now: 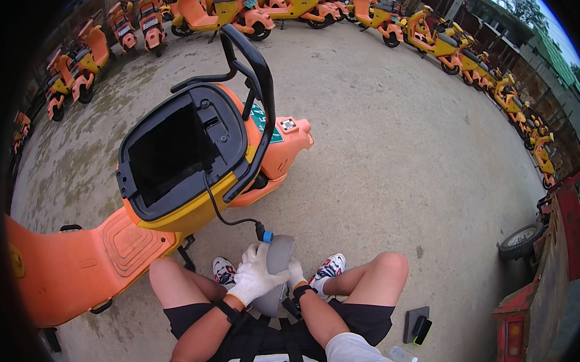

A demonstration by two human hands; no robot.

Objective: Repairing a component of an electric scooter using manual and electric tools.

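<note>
Between my knees I hold a grey, rounded piece that looks like a scooter seat (pixel 280 255), tipped up on its edge. My left hand (pixel 253 273), in a white glove, is closed on its left side with fingers toward the top. On the opposite side, my gloved right hand (pixel 295 273) grips it, its fingers partly hidden behind the seat. Just above my left hand, a black cable (pixel 227 218) ends in a blue-tipped connector (pixel 266 236) near the seat's top. That cable comes out of the seatless body of an orange and yellow scooter (pixel 205 200), whose dark compartment (pixel 175 153) gapes upward.
The scooter's black rear rail (pixel 263 83) rises above its tail. On the concrete at my right lie a dark flat box with a phone-like device (pixel 421 329) and a clear bottle (pixel 402 355). A red cart (pixel 517 320) stands at far right. Parked scooters (pixel 304 5) ring the yard.
</note>
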